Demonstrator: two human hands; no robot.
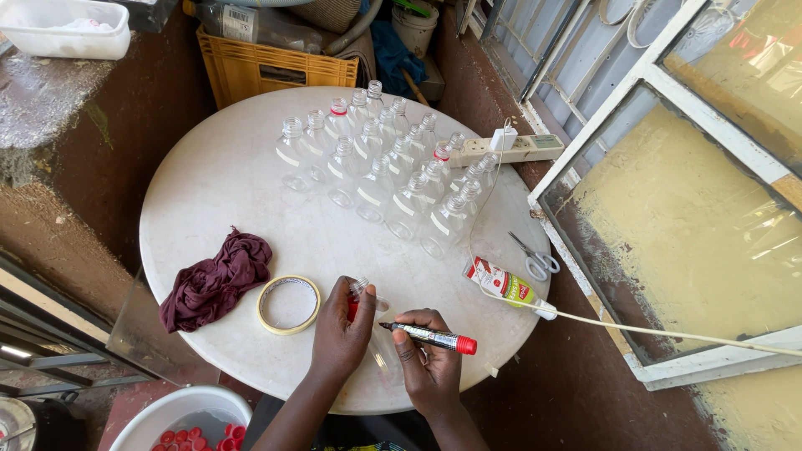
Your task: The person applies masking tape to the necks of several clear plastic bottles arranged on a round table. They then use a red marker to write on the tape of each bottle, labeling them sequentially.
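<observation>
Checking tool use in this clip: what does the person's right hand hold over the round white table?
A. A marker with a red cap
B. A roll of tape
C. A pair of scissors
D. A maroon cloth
A. The right hand grips a marker with a red cap end, its tip at the clear bottle held by the left hand; the scissors, tape roll and cloth lie untouched on the table.

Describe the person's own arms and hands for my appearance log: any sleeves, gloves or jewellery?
Both forearms are bare in view, with no sleeves showing. The left hand and right hand wear no gloves. No rings, bracelets or watch are visible.
</observation>
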